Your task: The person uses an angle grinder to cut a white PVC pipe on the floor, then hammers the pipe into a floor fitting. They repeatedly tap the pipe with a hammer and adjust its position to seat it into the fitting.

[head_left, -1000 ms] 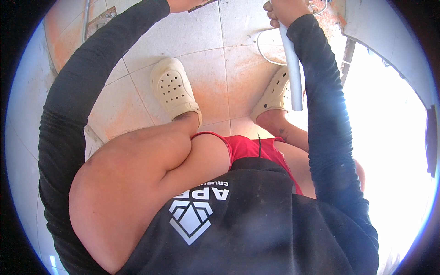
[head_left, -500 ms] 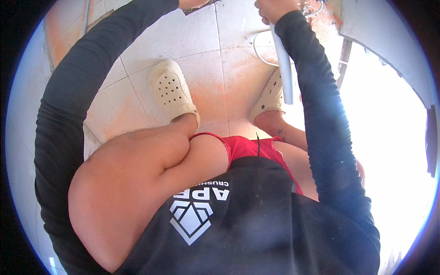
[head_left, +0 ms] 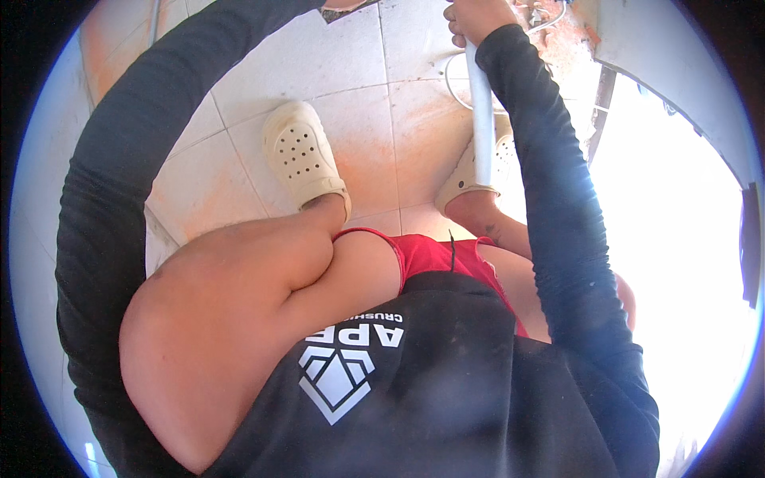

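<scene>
At the top of the view, my right hand [head_left: 484,19] is closed around a long pale grey handle [head_left: 482,119]. The handle's lower end hangs over my right clog [head_left: 466,171]; whatever lies beyond its upper end is out of sight. My left arm curves round to the top edge, where only a sliver of my left hand [head_left: 336,2] shows. The fingers of that hand are cut off by the frame. Just beneath it is a dark, broken-edged patch [head_left: 351,11] in the floor.
Pale floor tiles [head_left: 351,127] carry orange dust. A white cable [head_left: 450,84] loops behind the handle. Reddish rubble [head_left: 550,36] lies at the upper right, beside a pale panel [head_left: 661,48]. My left clog [head_left: 301,155] stands on the tiles, and glaring light fills the right side.
The lower end of the handle has swung slightly left, over the right clog. My left hand has slipped further past the top edge, and my right hand has shifted only a little.
</scene>
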### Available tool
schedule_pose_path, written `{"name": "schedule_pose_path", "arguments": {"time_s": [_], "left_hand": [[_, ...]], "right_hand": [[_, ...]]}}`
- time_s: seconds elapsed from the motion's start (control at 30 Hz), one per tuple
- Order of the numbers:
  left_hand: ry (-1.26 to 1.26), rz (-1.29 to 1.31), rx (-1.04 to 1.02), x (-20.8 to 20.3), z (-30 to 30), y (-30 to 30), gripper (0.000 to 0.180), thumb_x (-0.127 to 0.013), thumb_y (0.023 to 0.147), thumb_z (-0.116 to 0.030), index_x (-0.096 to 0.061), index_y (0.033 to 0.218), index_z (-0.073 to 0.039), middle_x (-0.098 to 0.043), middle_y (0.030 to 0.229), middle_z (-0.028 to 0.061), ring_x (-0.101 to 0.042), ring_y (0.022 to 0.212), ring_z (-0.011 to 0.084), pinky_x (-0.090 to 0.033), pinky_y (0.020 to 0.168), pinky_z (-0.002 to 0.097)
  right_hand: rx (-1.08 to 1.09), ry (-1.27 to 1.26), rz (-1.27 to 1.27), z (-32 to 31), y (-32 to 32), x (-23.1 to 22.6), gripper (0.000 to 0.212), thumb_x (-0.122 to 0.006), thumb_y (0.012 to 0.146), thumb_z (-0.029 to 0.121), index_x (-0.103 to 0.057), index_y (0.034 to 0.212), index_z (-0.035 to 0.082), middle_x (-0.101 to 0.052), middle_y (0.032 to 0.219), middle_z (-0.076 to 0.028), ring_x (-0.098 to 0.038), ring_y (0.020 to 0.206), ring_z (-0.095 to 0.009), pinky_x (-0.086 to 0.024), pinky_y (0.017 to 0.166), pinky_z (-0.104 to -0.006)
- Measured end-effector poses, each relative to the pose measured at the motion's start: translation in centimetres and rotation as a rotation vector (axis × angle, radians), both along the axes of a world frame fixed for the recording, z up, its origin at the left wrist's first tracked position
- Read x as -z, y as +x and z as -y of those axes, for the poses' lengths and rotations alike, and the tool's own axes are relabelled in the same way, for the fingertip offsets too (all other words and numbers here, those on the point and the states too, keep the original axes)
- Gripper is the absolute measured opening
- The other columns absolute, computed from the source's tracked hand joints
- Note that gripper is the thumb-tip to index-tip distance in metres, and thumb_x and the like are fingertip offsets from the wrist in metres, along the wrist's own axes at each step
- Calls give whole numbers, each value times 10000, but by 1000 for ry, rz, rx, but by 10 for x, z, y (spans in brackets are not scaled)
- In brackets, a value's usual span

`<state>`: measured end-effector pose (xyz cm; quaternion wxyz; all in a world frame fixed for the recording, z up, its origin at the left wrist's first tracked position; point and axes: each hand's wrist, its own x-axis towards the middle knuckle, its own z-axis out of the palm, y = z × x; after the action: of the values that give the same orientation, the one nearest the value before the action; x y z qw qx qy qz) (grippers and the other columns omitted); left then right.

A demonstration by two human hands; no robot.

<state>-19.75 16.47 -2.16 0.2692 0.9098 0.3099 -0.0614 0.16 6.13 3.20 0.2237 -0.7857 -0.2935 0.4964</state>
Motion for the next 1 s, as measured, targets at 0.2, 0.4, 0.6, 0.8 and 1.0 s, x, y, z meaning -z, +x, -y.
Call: {"name": "schedule_pose_path", "arguments": {"time_s": [0.2, 0.4, 0.6, 0.8, 1.0], "left_hand": [[-36, -11, -5, -4, 1, -4, 262, -595, 926, -241, -753, 1019, -55, -734, 906, 233, -717, 859, 434, -553, 780, 540], [-37, 83, -62, -6, 2, -10, 259, -599, 923, -244, -737, 993, -36, -719, 894, 255, -709, 858, 438, -537, 756, 546], [-35, 114, -103, -4, -4, -23, 215, -603, 927, -224, -711, 996, -51, -716, 892, 245, -697, 831, 440, -513, 731, 561], [-77, 196, -99, 17, -4, -28, 232, -607, 951, -252, -718, 1062, -81, -720, 920, 239, -696, 851, 435, -513, 731, 556], [7, 98, -58, 32, -18, -27, 303, -596, 978, -306, -712, 1072, -43, -722, 922, 242, -698, 852, 436, -524, 760, 546]], "right_hand": [[212, 90, -78, 3, -6, -1, 499, -512, 1046, 510, -580, 895, 40, -471, 567, -19, -470, 405, -161, -420, 386, -347], [-123, 40, 74, -3, -1, -14, 516, -510, 1048, 524, -584, 916, 31, -469, 575, -16, -466, 406, -154, -417, 387, -346], [59, 62, -53, -6, 2, -21, 549, -508, 1041, 553, -594, 983, 15, -478, 602, -17, -461, 425, -147, -429, 402, -341], [-51, 57, -36, -9, 0, -21, 559, -515, 1039, 555, -598, 988, 5, -486, 615, -18, -463, 434, -144, -429, 405, -339], [-207, 106, 11, -45, -18, -6, 581, -507, 1039, 537, -599, 929, -26, -505, 598, -62, -505, 432, -191, -448, 413, -373]]}}
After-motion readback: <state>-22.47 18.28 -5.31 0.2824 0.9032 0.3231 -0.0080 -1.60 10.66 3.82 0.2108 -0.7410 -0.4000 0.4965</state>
